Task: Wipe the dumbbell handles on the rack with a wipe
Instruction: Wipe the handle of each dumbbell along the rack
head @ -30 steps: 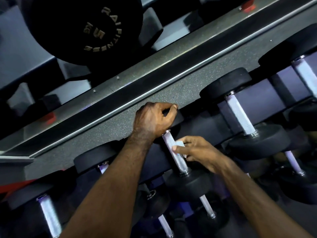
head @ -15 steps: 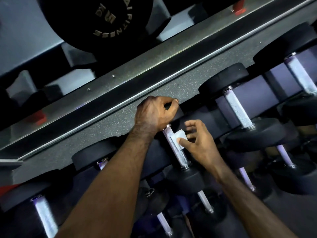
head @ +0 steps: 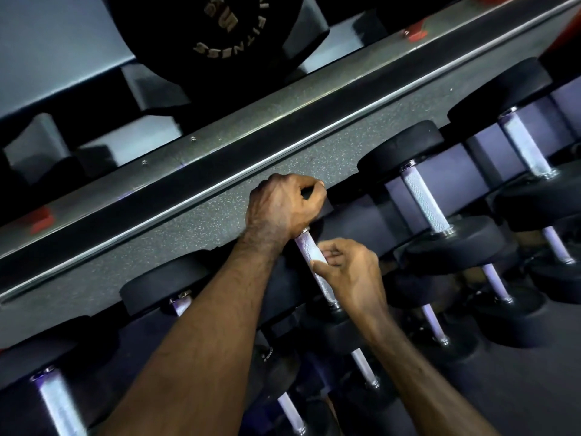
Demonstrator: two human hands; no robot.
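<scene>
A knurled silver dumbbell handle (head: pixel 309 250) runs diagonally at the middle of the rack. My left hand (head: pixel 283 206) grips the black far head of that dumbbell, hiding most of it. My right hand (head: pixel 349 272) is curled around the handle's middle, pressing a small white wipe (head: pixel 317 255) against the metal; only a strip of the wipe shows under the fingers. The near black head (head: pixel 339 328) sits just below my right wrist.
More black dumbbells with silver handles (head: pixel 424 199) (head: pixel 525 146) lie to the right, others (head: pixel 58 404) to the left and on a lower tier (head: pixel 364 366). A grey speckled rack rail (head: pixel 188 221) crosses above. A black weight plate (head: pixel 220 36) hangs at the top.
My right hand has closed around the handle with the wipe, which was held flat and more exposed half a second ago. My left hand keeps its grip on the far head.
</scene>
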